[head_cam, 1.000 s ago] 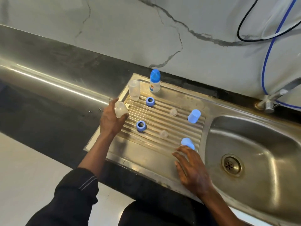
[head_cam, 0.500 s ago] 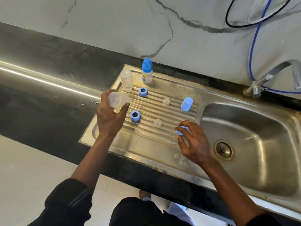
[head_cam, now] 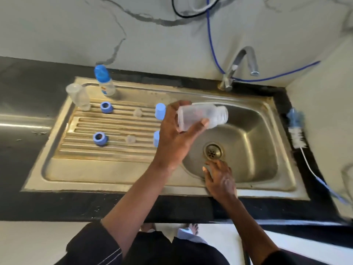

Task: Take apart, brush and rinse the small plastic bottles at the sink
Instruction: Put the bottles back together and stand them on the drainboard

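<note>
**Left hand holds a bare bottle over the basin**

In the middle of the frame, the left hand (head_cam: 177, 138) grips a clear plastic bottle body (head_cam: 205, 117) that has no cap, with the thumb underneath and the fingers over its base. The bottle lies on its side with its threaded neck pointing right, above the left edge of the stainless steel sink basin (head_cam: 254, 150). The right hand (head_cam: 219, 178) holds nothing. Its fingers are loosely spread over the near rim of the basin, just below the round drain (head_cam: 213, 151).

Just left of the left hand stands a light blue plastic cap (head_cam: 160, 111). Below it, a second blue cap (head_cam: 156, 138) is partly hidden by that hand.

Further left, several parts lie on the ribbed draining board (head_cam: 114, 129):
- an upper clear teat (head_cam: 137, 112)
- a lower clear teat (head_cam: 130, 139)
- an upper blue screw ring (head_cam: 106, 107)
- a lower blue screw ring (head_cam: 100, 139)

At the board's upper left corner stand an uncapped clear bottle (head_cam: 78, 98) and an assembled bottle with a blue cap (head_cam: 105, 81).

The curved metal tap (head_cam: 240, 67) rises at the upper right of the sink. A blue-and-white bottle brush (head_cam: 296, 131) lies on the black counter (head_cam: 305, 169) near the right edge of the frame.
</note>
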